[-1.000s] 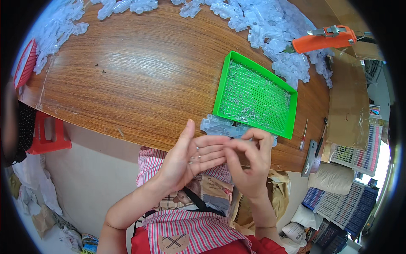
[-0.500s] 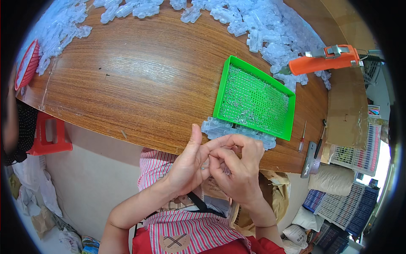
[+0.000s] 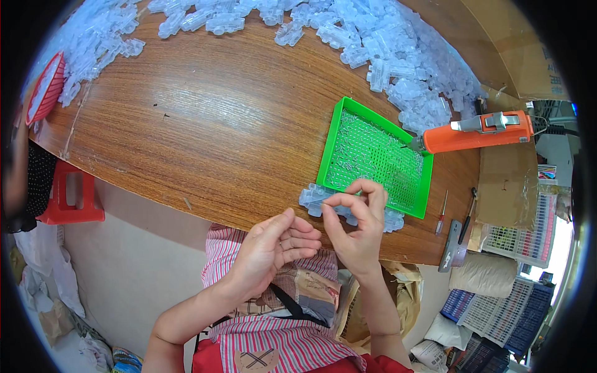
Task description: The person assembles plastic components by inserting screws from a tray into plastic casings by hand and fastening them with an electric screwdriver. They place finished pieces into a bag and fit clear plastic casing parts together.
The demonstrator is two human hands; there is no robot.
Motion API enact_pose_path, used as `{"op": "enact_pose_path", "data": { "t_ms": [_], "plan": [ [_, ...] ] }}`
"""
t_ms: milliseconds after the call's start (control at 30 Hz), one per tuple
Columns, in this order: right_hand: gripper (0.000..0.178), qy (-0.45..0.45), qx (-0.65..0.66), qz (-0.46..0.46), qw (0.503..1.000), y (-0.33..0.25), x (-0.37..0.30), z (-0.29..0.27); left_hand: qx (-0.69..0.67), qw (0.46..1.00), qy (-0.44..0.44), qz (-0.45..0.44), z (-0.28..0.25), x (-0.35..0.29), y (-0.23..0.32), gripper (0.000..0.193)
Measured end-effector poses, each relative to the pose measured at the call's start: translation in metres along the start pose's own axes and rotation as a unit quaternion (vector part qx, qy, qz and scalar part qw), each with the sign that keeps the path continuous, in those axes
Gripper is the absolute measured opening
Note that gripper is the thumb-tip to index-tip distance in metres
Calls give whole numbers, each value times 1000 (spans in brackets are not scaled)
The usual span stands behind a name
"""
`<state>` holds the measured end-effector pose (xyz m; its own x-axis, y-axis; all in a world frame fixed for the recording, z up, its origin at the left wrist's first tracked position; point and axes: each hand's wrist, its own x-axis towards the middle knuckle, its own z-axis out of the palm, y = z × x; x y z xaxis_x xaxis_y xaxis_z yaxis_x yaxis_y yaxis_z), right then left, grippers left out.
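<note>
The left grip (image 3: 267, 252) curved loosely, perhaps as a cradle; the right grip (image 3: 362, 239) had thumb and forefinger nearly meeting, on what I couldn't tell. The green tray (image 3: 328, 146) of screws (image 3: 348, 168) sat on the table (image 3: 217, 124), seemingly for easy reach

I can't see fully into the cupped left hand (image 3: 264, 245) or tell whether the right hand (image 3: 360, 239) pinches anything. Green tray (image 3: 426, 186) and right hand partly hide near clear plastic parts (image 3: 313, 198). Co-worker's arm (image 3: 18, 165), left: blurred, cut off.

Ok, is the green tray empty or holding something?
Not empty: the green tray holds small silvery pieces, apparently screws, scattered over its perforated bottom.
</note>
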<state>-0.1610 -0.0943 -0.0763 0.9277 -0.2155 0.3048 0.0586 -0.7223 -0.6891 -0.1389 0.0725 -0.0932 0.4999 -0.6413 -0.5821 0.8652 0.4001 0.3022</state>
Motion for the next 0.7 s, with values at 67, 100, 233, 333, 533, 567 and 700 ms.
{"op": "enact_pose_path", "data": {
  "t_ms": [67, 100, 233, 333, 533, 567, 700],
  "plan": [
    [15, -32, -36, -32, 998, 1, 2, 5, -39, 998, 23, 40, -4, 0, -1, 36],
    [16, -39, -40, -44, 997, 2, 3, 6, -60, 996, 21, 55, -5, -1, 1, 35],
    [16, -44, -56, -39, 997, 4, 1, 9, -107, 987, 48, 107, -6, -3, 3, 37],
    [16, -36, -64, -43, 996, 5, 1, 12, -133, 983, 48, 120, -8, -2, 3, 36],
    [16, -38, -80, -52, 995, 2, 3, 11, -142, 982, 33, 120, -8, -1, 5, 34],
    [17, -46, -92, -64, 993, 2, 4, 9, -145, 981, 30, 126, -8, 0, 6, 35],
    [18, -26, -71, -36, 996, -2, 7, -4, -136, 979, 19, 150, 6, 8, 15, 32]
  ]
}}
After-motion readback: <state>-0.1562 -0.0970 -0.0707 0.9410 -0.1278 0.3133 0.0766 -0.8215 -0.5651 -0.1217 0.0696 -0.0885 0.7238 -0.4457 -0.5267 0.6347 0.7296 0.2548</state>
